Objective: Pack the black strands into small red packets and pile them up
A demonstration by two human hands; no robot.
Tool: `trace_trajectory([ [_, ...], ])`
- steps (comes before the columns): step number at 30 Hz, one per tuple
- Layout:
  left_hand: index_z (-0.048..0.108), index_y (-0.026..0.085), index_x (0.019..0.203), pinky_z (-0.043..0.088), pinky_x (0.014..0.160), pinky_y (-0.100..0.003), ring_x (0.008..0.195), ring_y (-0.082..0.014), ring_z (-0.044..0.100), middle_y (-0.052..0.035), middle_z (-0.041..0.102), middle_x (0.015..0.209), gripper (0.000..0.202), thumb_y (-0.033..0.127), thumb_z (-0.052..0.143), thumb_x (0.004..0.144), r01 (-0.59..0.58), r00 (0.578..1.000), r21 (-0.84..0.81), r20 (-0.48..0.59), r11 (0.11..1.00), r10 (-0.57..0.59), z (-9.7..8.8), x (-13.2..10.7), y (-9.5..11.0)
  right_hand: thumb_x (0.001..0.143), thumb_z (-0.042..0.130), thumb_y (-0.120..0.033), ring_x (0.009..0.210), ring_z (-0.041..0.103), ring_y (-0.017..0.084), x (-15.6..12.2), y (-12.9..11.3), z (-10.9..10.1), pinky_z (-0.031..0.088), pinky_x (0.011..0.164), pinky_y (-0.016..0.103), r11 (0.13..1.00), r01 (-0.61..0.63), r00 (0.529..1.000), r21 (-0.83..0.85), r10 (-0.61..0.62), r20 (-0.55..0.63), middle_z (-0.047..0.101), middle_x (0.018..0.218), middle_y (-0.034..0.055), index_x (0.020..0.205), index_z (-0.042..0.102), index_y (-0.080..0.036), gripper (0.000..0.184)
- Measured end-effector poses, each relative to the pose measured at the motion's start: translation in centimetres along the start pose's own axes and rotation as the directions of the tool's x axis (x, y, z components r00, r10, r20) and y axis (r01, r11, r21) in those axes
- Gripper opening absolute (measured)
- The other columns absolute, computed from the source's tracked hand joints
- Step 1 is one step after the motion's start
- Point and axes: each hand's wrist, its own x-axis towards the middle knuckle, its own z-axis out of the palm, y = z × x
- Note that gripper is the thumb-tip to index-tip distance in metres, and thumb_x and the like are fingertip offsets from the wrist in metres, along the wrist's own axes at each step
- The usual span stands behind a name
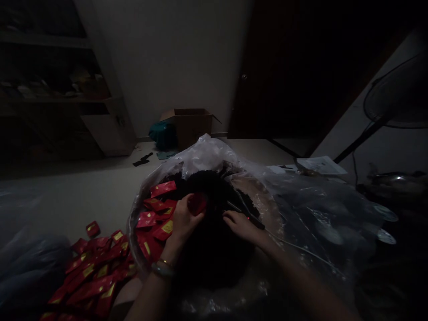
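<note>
My left hand (185,216) is closed around a small red packet (197,203), held upright over a dark, loose, crumbly heap (207,183). The heap lies in a wide round container lined with clear plastic (202,151). My right hand (239,223) is over the same heap, just right of the packet, its fingers curled together; what they grip is lost in the dark. Beside and partly under it is a dark corded tool (257,221) with a small red light. Several filled-looking red packets (157,216) rest inside the container's left side.
More red packets (93,267) are piled on the floor at left. Clear plastic sheeting (310,209) spreads to the right, crossed by a pale cable (307,252). Behind stand an open cardboard box (194,127) and a teal bag (162,135). A fan (397,93) is at right.
</note>
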Motion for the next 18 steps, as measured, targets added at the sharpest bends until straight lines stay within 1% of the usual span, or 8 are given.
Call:
trace_trajectory([
  [4, 0.029, 0.024, 0.140, 0.052, 0.074, -0.033, 0.088, -0.0208, 0.062, -0.0051, 0.061, 0.101, 0.082, 0.029, 0.071, 0.070, -0.015, 0.999, 0.049, 0.043, 0.999, 0.013, 0.0, -0.4, 0.5, 0.086, 0.051, -0.026, 0.115, 0.053, 0.026, 1.1, 0.6, 0.1, 0.038, 0.099, 0.037, 0.987, -0.044, 0.997, -0.152, 0.034, -0.067, 0.059, 0.122, 0.0156, 0.123, 0.057, -0.014, 0.039],
  [6, 0.033, 0.028, 0.138, 0.051, 0.071, -0.030, 0.086, -0.0191, 0.062, -0.0041, 0.059, 0.102, 0.071, 0.029, 0.066, 0.075, -0.094, 0.990, 0.117, 0.111, 0.989, 0.081, -0.2, -0.5, 0.7, 0.083, 0.057, -0.035, 0.127, 0.041, 0.031, 2.1, -0.2, -0.1, 0.034, 0.102, 0.042, 0.978, -0.083, 0.994, -0.191, 0.069, -0.079, 0.046, 0.138, 0.0183, 0.136, 0.045, -0.015, 0.059],
  [8, 0.047, 0.028, 0.129, 0.050, 0.068, -0.028, 0.085, -0.0187, 0.061, -0.0041, 0.058, 0.101, 0.054, 0.029, 0.064, 0.078, -0.140, 0.976, 0.196, 0.191, 0.971, 0.102, -0.4, -0.5, 1.0, 0.078, 0.062, -0.047, 0.137, 0.024, 0.037, 3.4, -1.6, -0.1, 0.031, 0.103, 0.050, 0.959, -0.142, 0.990, -0.244, 0.132, -0.057, 0.023, 0.152, 0.0192, 0.146, 0.027, -0.018, 0.082],
  [10, 0.055, 0.027, 0.119, 0.049, 0.066, -0.027, 0.084, -0.0197, 0.061, -0.0047, 0.058, 0.099, 0.045, 0.030, 0.066, 0.076, -0.142, 0.968, 0.266, 0.239, 0.954, 0.078, -0.6, -0.5, 1.2, 0.075, 0.064, -0.052, 0.139, 0.012, 0.043, 4.5, -3.1, 0.3, 0.029, 0.100, 0.058, 0.941, -0.186, 0.980, -0.283, 0.197, 0.010, 0.004, 0.157, 0.0167, 0.149, 0.014, -0.026, 0.094],
  [11, 0.056, 0.027, 0.119, 0.049, 0.065, -0.027, 0.085, -0.0201, 0.060, -0.0049, 0.058, 0.099, 0.045, 0.030, 0.067, 0.075, -0.140, 0.966, 0.286, 0.250, 0.948, 0.068, -0.6, -0.5, 1.2, 0.073, 0.066, -0.052, 0.139, 0.010, 0.045, 4.9, -3.7, 0.5, 0.029, 0.099, 0.061, 0.934, -0.192, 0.977, -0.301, 0.212, 0.036, 0.000, 0.157, 0.0163, 0.149, 0.014, -0.029, 0.095],
  [13, 0.051, 0.028, 0.126, 0.049, 0.065, -0.026, 0.084, -0.0195, 0.060, -0.0042, 0.056, 0.097, 0.054, 0.031, 0.066, 0.075, -0.140, 0.966, 0.305, 0.253, 0.942, 0.061, -0.7, -0.5, 1.3, 0.071, 0.069, -0.049, 0.138, 0.012, 0.047, 5.1, -4.6, 1.0, 0.029, 0.097, 0.063, 0.933, -0.154, 0.980, -0.324, 0.187, 0.071, 0.006, 0.156, 0.0172, 0.147, 0.021, -0.031, 0.092],
  [15, 0.043, 0.030, 0.134, 0.048, 0.064, -0.025, 0.081, -0.0182, 0.059, -0.0029, 0.054, 0.094, 0.062, 0.030, 0.065, 0.076, -0.144, 0.966, 0.304, 0.251, 0.942, 0.067, -0.8, -0.4, 1.4, 0.067, 0.072, -0.045, 0.134, 0.023, 0.044, 4.4, -5.1, 1.4, 0.034, 0.095, 0.059, 0.943, -0.078, 0.988, -0.323, 0.116, 0.099, 0.019, 0.152, 0.0188, 0.143, 0.032, -0.029, 0.087],
  [18, 0.044, 0.028, 0.134, 0.049, 0.065, -0.026, 0.079, -0.0180, 0.060, -0.0029, 0.052, 0.094, 0.060, 0.031, 0.063, 0.077, -0.132, 0.970, 0.280, 0.234, 0.951, 0.066, -0.8, -0.3, 1.3, 0.059, 0.079, -0.042, 0.127, 0.034, 0.040, 2.5, -5.3, 1.4, 0.038, 0.094, 0.056, 0.954, -0.017, 0.985, -0.300, 0.068, 0.160, 0.030, 0.145, 0.0187, 0.139, 0.038, -0.028, 0.091],
])
